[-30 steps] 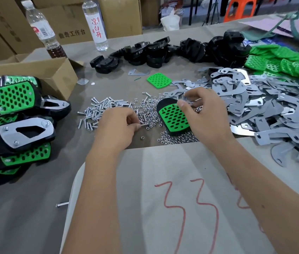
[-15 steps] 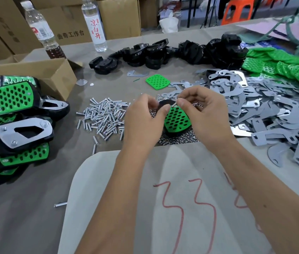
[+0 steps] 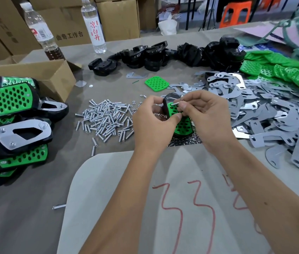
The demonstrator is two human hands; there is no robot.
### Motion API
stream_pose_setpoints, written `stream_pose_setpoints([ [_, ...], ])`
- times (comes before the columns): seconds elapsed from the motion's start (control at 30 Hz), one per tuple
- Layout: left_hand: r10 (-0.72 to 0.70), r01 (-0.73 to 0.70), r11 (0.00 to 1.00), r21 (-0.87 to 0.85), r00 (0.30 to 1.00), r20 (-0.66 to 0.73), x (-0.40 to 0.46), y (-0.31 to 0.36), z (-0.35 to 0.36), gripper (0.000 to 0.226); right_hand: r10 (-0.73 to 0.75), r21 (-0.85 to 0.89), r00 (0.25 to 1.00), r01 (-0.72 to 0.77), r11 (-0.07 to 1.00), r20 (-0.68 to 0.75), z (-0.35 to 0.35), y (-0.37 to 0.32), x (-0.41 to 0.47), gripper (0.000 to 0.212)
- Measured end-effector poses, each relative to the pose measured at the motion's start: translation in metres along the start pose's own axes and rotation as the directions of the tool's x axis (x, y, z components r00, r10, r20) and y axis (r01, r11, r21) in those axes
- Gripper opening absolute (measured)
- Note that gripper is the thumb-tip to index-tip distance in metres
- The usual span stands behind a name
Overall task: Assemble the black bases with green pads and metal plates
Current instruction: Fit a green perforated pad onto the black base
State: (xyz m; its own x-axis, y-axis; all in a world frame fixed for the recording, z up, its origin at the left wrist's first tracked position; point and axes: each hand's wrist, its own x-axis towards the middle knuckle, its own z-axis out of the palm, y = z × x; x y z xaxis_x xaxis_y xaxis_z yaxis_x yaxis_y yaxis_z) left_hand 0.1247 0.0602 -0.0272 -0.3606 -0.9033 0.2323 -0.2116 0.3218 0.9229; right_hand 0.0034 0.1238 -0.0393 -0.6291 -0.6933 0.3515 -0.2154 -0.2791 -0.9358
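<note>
The right hand (image 3: 205,116) pinches a slim bright screw (image 3: 175,103) between fingertips, its tip at a hole of the perforated green pad (image 3: 180,123). The left hand (image 3: 152,121) grips the glossy black base (image 3: 170,98) carrying that pad (thumb pressed on its edge), above a heap of nuts (image 3: 185,141). Screws (image 3: 106,120) lie left, flat grey metal plates (image 3: 273,114) right.

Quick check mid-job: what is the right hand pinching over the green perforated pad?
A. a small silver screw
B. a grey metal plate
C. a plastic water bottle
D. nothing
A: the right hand pinches a small silver screw at the green perforated pad, which the left hand steadies.
</note>
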Motion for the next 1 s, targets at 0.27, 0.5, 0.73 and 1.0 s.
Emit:
stream_pose_setpoints([
  [0.27, 0.206, -0.207, 0.978, 0.006, 0.973, -0.099, -0.001, -0.001, 0.0, 0.047, -0.39, -0.569, 0.92, 0.342, 0.748, 0.041, 0.002, -0.006, -0.001, 0.009],
  [0.5, 0.484, -0.445, 0.86, 0.25, 0.867, -0.121, -0.002, 0.002, 0.0, 0.054, -0.19, -0.422, 0.981, 0.185, 0.887, 0.032, 0.001, -0.013, -0.001, 0.028],
  [0.73, 0.225, -0.221, 0.961, -0.168, 0.974, 0.009, -0.001, 0.007, 0.0, 0.053, 0.028, 0.031, 0.995, -0.025, 0.999, -0.099, -0.001, -0.012, -0.002, 0.036],
  [1.0, 0.122, -0.06, 0.934, -0.353, 0.98, 0.155, 0.005, -0.001, -0.01, 0.047, 0.206, 0.053, 0.976, -0.202, 0.978, -0.069, 0.0, -0.011, -0.002, 0.054],
])
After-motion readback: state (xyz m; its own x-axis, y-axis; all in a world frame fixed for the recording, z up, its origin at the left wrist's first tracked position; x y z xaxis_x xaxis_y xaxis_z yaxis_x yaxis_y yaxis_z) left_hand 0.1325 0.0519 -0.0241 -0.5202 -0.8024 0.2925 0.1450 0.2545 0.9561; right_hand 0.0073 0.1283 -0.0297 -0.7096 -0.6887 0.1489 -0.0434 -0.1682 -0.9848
